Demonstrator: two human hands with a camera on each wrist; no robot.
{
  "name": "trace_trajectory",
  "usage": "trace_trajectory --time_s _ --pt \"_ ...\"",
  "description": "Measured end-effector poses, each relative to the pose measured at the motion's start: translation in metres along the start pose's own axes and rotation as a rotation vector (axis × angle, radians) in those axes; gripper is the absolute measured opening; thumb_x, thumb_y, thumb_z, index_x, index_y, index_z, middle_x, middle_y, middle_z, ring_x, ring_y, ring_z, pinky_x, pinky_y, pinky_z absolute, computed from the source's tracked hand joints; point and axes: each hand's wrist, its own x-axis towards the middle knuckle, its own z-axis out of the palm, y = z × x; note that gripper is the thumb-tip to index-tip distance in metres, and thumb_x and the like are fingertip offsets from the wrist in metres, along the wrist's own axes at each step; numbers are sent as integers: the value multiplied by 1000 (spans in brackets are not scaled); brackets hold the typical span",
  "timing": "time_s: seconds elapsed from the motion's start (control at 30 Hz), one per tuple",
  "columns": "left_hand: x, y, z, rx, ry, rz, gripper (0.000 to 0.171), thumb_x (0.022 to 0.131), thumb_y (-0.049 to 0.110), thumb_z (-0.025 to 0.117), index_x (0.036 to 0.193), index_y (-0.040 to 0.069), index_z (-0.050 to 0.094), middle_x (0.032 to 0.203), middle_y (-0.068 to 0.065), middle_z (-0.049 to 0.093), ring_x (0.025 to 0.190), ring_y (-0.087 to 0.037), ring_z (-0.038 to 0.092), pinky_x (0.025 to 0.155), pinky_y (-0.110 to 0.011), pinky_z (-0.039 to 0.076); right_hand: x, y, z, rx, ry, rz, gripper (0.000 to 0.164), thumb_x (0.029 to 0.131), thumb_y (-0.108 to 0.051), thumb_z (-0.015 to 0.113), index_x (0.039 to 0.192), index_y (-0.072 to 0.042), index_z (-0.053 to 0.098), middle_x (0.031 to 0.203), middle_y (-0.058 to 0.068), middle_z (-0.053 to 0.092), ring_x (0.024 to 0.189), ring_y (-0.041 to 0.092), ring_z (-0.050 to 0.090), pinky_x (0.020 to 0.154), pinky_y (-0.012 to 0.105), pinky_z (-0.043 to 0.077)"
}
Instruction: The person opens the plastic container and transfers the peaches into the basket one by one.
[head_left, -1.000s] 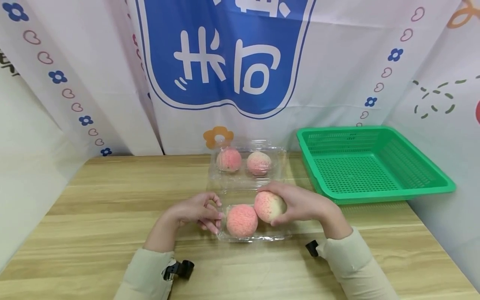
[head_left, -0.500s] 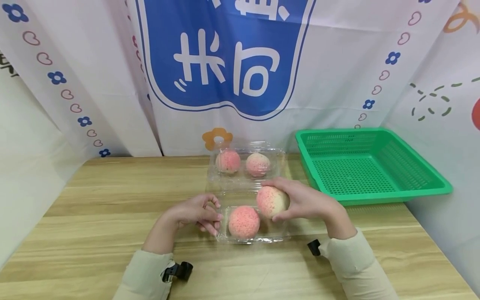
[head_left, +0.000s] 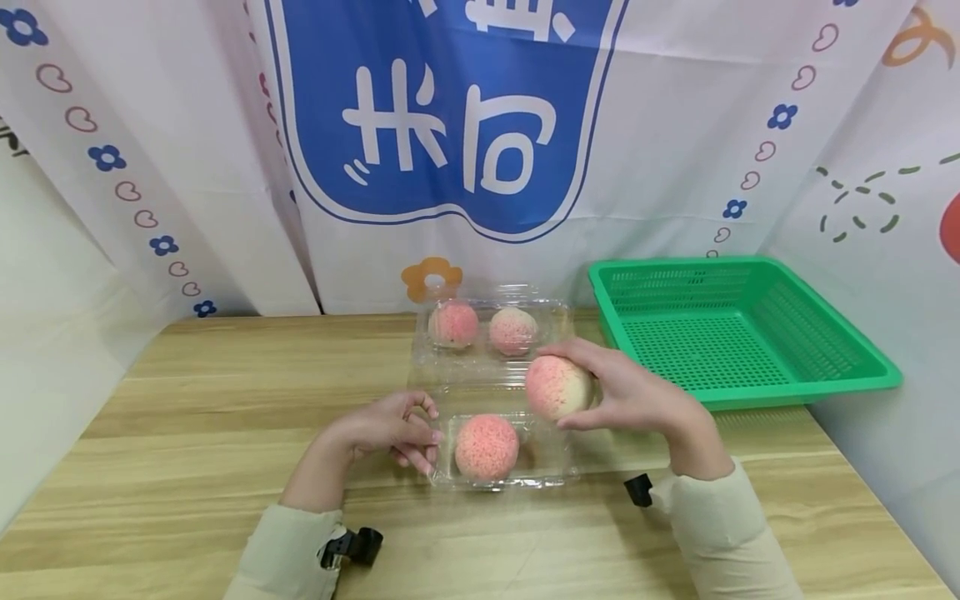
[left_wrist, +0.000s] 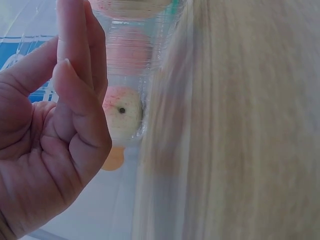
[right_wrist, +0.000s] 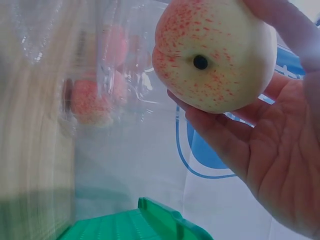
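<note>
A pink-and-cream peach (head_left: 558,388) is gripped between the thumb and fingers of my right hand (head_left: 633,392), above the right half of the front tray. The right wrist view shows a dark round spot on this peach (right_wrist: 215,55). My left hand (head_left: 386,429) pinches the left edge of an opened clear plastic clamshell box (head_left: 551,454); its fingers are bent in the left wrist view. One pink peach (head_left: 487,447) sits in the box's front half. Behind it, two more peaches, a pink one (head_left: 453,324) and a paler one (head_left: 513,331), show through clear plastic.
A green perforated basket (head_left: 750,392) stands at the back right of the wooden table (head_left: 187,450). A printed white curtain (head_left: 360,258) hangs along the table's back edge.
My right hand has lifted its peach away from the pink one, up and to the right. The left hand stays at the box's left edge.
</note>
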Motion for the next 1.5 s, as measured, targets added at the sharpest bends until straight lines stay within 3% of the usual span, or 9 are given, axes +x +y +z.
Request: trace_trajectory --time_s 0.47,0.77,1.1,1.5 --pt "-1 -3 -1 -12 -18 8 30 97 7 59 114 -2 36 74 -4 71 60 -10 70 53 -20 43 -9 2 -16 -68 82 -33 80 71 -21 90 139 -9 51 132 5 60 114 20 60 89 41 55" --pt "-1 -3 -2 -7 -25 13 30 97 7 58 114 -2 35 74 -4 71 59 -10 70 53 -20 43 -25 13 -30 -53 147 58 78 74 -20 89 141 -14 50 130 5 59 101 15 55 76 30 53" --pt "0 -3 1 -3 -25 18 34 96 8 61 116 -3 36 75 -5 71 60 -11 70 53 -20 44 -45 26 -49 -64 241 113 78 74 -16 89 142 -13 50 137 9 56 107 -2 51 79 23 55" --pt "1 -5 -1 -11 -23 21 30 97 7 59 114 -2 37 74 -4 71 60 -10 70 53 -21 43 -54 45 -67 -15 304 259 80 76 -13 87 145 -22 47 143 0 50 108 -1 53 80 15 53"
